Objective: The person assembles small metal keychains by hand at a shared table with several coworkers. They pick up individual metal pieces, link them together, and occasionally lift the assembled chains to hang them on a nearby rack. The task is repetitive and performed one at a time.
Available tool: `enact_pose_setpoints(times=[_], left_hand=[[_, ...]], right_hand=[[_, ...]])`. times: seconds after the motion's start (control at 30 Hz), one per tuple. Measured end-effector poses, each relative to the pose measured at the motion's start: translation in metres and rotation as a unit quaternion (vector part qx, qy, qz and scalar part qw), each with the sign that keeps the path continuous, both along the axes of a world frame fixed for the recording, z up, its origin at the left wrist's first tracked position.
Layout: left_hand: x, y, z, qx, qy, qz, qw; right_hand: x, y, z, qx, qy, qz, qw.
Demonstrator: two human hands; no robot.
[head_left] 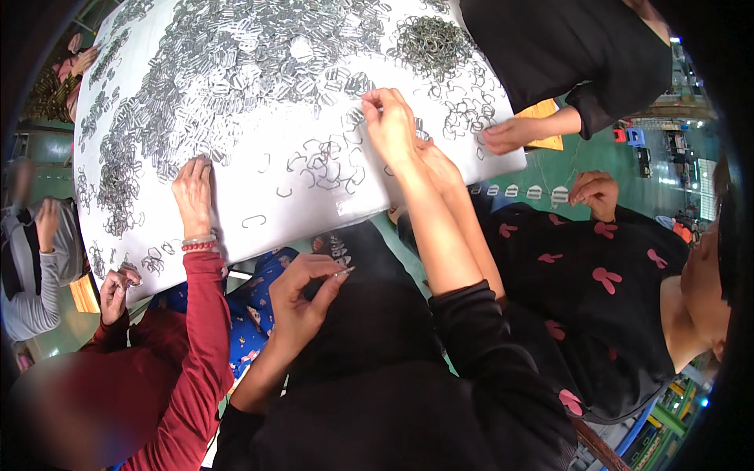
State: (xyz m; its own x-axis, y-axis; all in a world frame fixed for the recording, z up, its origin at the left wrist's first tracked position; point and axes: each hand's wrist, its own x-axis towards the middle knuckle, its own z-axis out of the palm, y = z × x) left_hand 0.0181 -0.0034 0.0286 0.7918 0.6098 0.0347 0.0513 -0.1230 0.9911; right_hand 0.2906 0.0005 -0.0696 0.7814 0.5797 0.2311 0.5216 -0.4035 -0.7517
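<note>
My left hand (302, 298) is in front of me below the table edge, thumb and forefinger pinched on a small metal buckle (344, 272). A short string of linked buckles (338, 246) hangs just beyond its fingertips. My right hand (390, 129) reaches over the white table (236, 192), its fingers curled together beside a few flat metal slide buckles (360, 83). Whatever its fingertips hold is too small to make out. Loose C-shaped wire rings (322, 166) lie scattered left of my right wrist.
A wide heap of slide buckles (228, 78) covers the far table; a darker ring pile (432, 47) lies at the far right. Co-workers sit close: a red sleeve (206, 314) at left, a patterned black shirt (581, 267) at right, whose hand (597, 192) holds a buckle string.
</note>
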Motion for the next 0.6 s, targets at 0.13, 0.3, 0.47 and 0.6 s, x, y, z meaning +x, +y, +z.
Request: enact_pose_setpoints(times=[0.13,0.3,0.47,0.6], left_hand=[[0.006,0.007,0.002,0.011,0.003,0.011,1.0],[0.01,0.012,0.003,0.009,0.014,0.018,1.0],[0.013,0.013,0.005,-0.003,0.012,0.032,0.999],[0.015,0.016,0.006,-0.006,0.015,0.037,0.999]], right_hand=[[0.043,0.034,-0.006,-0.144,-0.012,-0.078,0.986],[0.113,0.047,-0.01,-0.341,0.071,-0.293,0.89],[0.129,0.048,-0.038,-0.398,0.053,-0.293,0.868],[0.139,0.015,-0.069,-0.274,-0.027,-0.231,0.933]])
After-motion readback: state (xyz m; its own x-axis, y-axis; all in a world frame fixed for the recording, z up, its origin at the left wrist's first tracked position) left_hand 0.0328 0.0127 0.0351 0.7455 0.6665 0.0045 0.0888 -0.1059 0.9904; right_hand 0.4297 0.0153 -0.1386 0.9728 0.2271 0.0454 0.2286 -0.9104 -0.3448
